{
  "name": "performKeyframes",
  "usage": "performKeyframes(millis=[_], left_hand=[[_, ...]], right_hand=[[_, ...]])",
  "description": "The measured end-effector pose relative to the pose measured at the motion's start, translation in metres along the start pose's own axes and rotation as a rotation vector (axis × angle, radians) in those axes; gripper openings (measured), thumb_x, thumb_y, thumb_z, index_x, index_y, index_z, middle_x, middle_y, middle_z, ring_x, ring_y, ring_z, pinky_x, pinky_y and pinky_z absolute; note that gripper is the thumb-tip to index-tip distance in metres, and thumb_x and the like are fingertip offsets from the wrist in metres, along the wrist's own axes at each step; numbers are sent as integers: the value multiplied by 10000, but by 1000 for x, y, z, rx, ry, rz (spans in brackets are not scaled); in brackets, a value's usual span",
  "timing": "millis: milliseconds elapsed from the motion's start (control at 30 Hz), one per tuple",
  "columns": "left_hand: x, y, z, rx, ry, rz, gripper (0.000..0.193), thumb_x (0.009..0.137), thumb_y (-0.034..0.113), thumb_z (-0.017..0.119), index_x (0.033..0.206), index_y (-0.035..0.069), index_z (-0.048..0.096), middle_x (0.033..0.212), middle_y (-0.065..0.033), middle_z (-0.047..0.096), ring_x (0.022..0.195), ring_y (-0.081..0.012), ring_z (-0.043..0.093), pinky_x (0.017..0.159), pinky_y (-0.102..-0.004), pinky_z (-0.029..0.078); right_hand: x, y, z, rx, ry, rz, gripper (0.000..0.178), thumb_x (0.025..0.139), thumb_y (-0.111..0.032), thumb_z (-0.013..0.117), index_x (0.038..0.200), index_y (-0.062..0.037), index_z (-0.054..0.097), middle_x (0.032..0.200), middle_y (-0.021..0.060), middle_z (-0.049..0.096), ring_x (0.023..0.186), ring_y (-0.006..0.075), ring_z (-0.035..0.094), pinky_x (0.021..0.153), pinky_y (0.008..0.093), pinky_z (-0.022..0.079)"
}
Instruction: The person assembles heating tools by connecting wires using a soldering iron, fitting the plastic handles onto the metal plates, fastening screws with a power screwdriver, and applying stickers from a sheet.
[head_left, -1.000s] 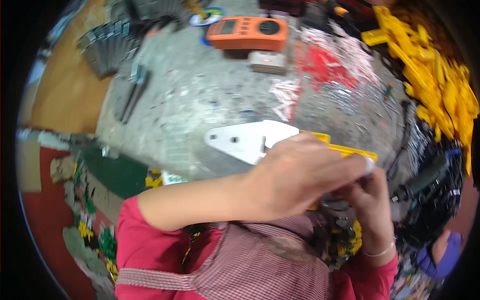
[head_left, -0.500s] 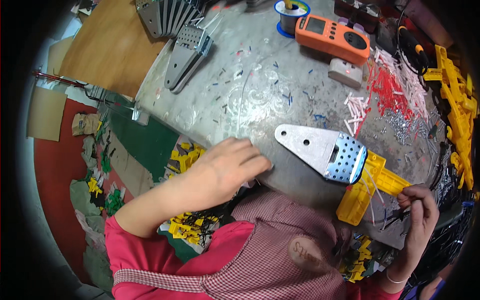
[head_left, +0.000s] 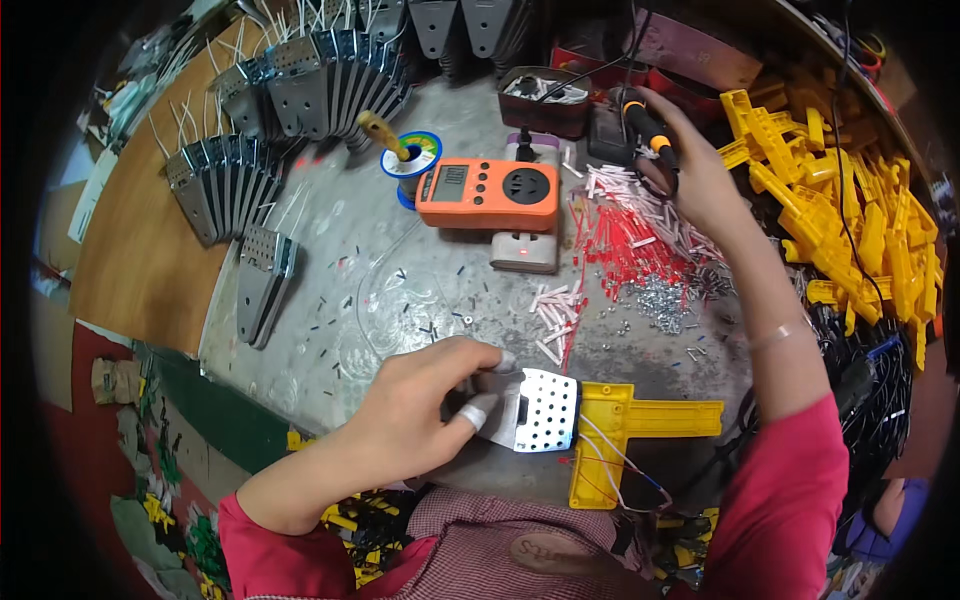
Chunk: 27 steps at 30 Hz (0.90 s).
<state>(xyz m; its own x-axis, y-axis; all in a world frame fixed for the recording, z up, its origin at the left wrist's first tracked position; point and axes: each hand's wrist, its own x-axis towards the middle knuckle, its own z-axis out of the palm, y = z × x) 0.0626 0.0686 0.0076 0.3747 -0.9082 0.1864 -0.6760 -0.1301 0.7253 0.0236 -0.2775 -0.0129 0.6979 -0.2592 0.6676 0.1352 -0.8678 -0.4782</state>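
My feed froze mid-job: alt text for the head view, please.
Left hand pinches a grey metal piece with a perforated end, beside a yellow plastic part on a worktable; right hand is at an orange-and-black tool. An orange meter sits beyond.

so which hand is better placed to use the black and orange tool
Right, I'd say: the right hand is at the tool, while the left hand holds the perforated metal piece.

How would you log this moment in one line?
Left hand: holding metal plate | Right hand: at black-and-orange tool | Yellow plastic part: beside plate's perforated end
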Motion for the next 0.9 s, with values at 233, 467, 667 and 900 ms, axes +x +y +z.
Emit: performKeyframes(millis=[233, 467, 667, 900], left_hand=[[7, 5, 12, -224, -2, 32, 273, 767, -26, 667, 1036, -14, 620, 870, -94, 680, 777, -183, 659, 673, -293, 511], [23, 35, 21, -157, 20, 311, 214, 723, -28, 709, 927, -4, 648, 744, -87, 661, 671, -199, 647, 595, -301, 482], [26, 37, 38, -173, -16, 338, 260, 718, -43, 713, 963, -9, 632, 844, -108, 666, 769, -219, 699, 670, -293, 529], [25, 42, 46, -170, 9, 363, 309, 700, -54, 720, 988, 2, 625, 855, -93, 670, 788, -207, 695, 709, -311, 517]], right_hand=[[5, -58, -49, 85, 226, 2, 209, 874, -174, 680, 1022, -30, 654, 931, 8, 643, 870, 106, 607, 773, 240, 465], [-90, -141, -163, 452, 360, 404, 260, 947, -184, 501, 1040, 51, 560, 883, 76, 557, 800, 141, 562, 713, 227, 446], [-128, -168, -147, 469, 310, 629, 294, 916, -324, 530, 848, -39, 503, 663, 18, 451, 439, 22, 297, 412, 166, 223], [-134, -170, -135, 418, 333, 688, 299, 899, -329, 556, 819, -44, 514, 647, -5, 446, 444, 20, 298, 420, 175, 223]])
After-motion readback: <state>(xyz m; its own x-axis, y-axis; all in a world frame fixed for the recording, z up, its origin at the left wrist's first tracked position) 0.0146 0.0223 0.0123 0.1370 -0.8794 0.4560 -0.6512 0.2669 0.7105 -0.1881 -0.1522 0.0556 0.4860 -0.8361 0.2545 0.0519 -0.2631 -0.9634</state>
